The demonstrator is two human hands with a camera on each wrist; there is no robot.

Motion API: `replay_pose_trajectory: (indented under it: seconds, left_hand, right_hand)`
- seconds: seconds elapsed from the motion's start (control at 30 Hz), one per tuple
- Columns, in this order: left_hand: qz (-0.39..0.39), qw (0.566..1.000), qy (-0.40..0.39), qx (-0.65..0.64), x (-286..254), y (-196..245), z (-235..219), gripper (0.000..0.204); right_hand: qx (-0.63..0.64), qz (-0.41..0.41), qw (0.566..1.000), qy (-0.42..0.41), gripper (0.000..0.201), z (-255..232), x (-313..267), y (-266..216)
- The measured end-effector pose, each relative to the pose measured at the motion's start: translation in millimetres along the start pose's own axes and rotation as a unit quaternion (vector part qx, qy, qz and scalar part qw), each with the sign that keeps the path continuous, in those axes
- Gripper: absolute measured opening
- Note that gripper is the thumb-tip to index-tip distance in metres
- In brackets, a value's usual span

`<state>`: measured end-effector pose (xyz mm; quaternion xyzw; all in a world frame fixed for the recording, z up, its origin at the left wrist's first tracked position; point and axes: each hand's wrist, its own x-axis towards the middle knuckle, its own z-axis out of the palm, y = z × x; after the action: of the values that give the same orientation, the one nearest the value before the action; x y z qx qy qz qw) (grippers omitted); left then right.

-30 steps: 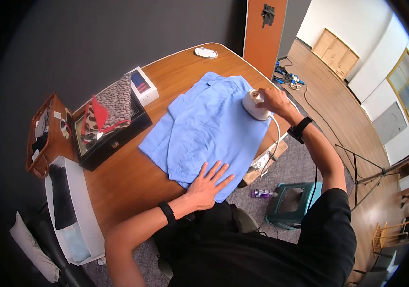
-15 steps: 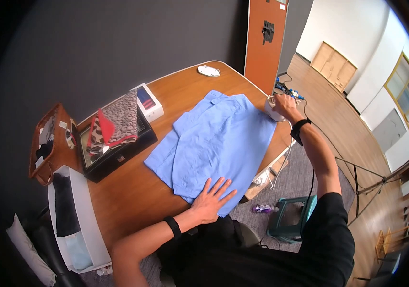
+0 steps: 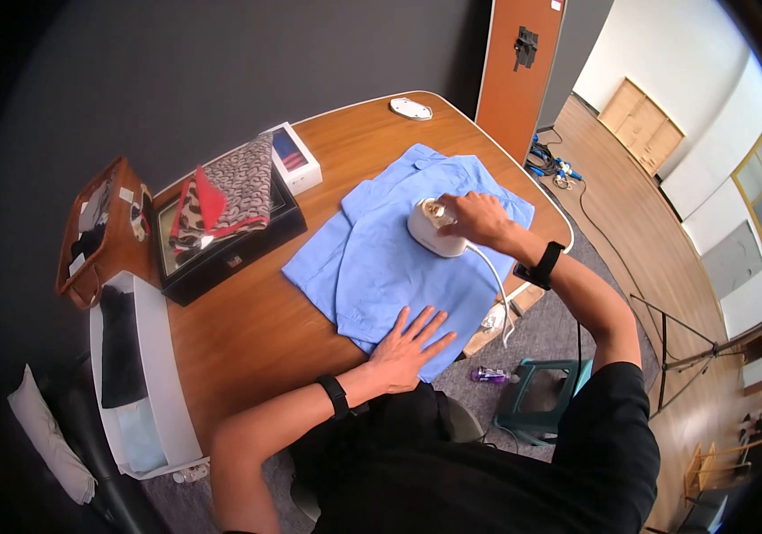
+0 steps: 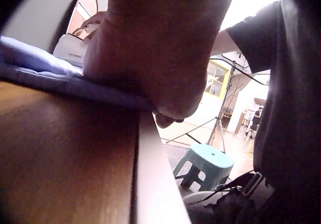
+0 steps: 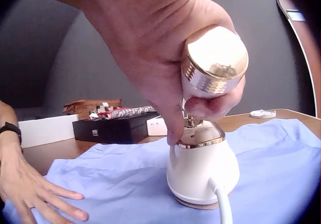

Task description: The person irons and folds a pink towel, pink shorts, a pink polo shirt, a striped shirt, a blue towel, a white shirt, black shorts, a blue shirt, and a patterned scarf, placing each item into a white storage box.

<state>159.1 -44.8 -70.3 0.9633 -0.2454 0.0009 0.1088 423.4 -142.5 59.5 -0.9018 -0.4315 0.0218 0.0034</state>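
A light blue shirt (image 3: 390, 258) lies folded on the wooden table (image 3: 239, 347), its lower end at the near edge. My right hand (image 3: 479, 218) grips the handle of a small white iron (image 5: 203, 169) with gold trim, and the iron stands on the middle of the shirt. From its rear a white cord (image 3: 495, 271) runs down over the table's right edge. My left hand (image 3: 401, 354) rests on the shirt's near end with its fingers straight and spread. In the left wrist view the iron (image 4: 70, 50) shows beyond that hand.
Left of the shirt stands a black box (image 3: 239, 254) with a patterned cloth (image 3: 239, 191) on top, beside a white box (image 3: 296, 160). A brown basket (image 3: 114, 222) and a white tray (image 3: 167, 383) are farther left. A white iron rest (image 3: 411, 109) lies at the back; a green stool (image 3: 532, 400) stands below right.
My right hand has slid the iron from the shirt's right edge leftward to its middle. The left hand stays spread on the near end. The head view has shifted slightly.
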Motion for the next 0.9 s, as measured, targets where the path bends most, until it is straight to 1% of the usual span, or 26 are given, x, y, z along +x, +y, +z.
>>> replay_pose_trajectory:
  seconds: [0.03,0.1,0.13,0.17,0.23,0.3,0.37,0.47,0.57,0.6,0.63,0.7,0.77,0.8,0.9]
  left_hand:
    - [-0.002,1.000,0.001,0.001,-1,1,1,0.102]
    - [-0.003,1.000,0.002,0.005,0,0,1,0.101]
    - [-0.002,1.000,0.005,0.003,0,0,1,0.101]
    - [-0.001,1.000,0.008,0.002,0,0,2,0.101]
    - [-0.003,1.000,0.008,0.000,-1,1,1,0.101]
    - [-0.006,1.000,0.001,0.001,0,2,-2,0.101]
    - [-0.006,1.000,0.003,0.001,0,2,-1,0.101]
    - [-0.008,1.000,0.004,0.000,-1,2,-1,0.101]
    - [-0.008,1.000,-0.008,-0.005,-2,4,-2,0.100]
    - [-0.011,1.000,-0.011,-0.007,0,2,-4,0.100]
    - [-0.011,1.000,-0.008,-0.006,2,1,-5,0.100]
    - [-0.006,1.000,-0.009,-0.013,0,1,-3,0.099]
    - [-0.004,1.000,-0.007,-0.006,0,2,-3,0.098]
    - [-0.004,1.000,-0.007,-0.006,0,2,-2,0.098]
    - [-0.004,1.000,-0.002,-0.006,0,1,-1,0.098]
  right_hand:
    - [0.002,-0.001,1.000,0.006,0.064,3,9,11]
    - [0.001,0.033,0.999,-0.005,0.063,6,27,33]
    - [-0.019,0.043,0.999,0.008,0.060,10,33,44]
    - [-0.028,0.064,0.997,0.038,0.057,12,35,50]
    - [-0.036,0.112,0.993,0.034,0.059,9,46,65]
    - [-0.049,0.139,0.989,0.021,0.060,5,54,80]
    - [-0.055,0.139,0.988,0.037,0.058,7,59,100]
    - [-0.075,0.185,0.980,0.028,0.057,8,67,118]
    - [-0.105,0.171,0.978,0.050,0.053,9,58,115]
    - [-0.112,0.128,0.984,0.055,0.051,6,48,112]
    - [-0.101,0.119,0.986,0.054,0.054,-1,37,102]
    - [-0.047,0.071,0.995,0.054,0.058,-16,11,81]
    - [-0.003,0.035,0.999,0.038,0.058,-20,-9,63]
    - [0.003,0.033,0.999,0.008,0.058,-24,-20,52]
    - [0.002,0.031,0.999,-0.024,0.062,-8,-34,43]
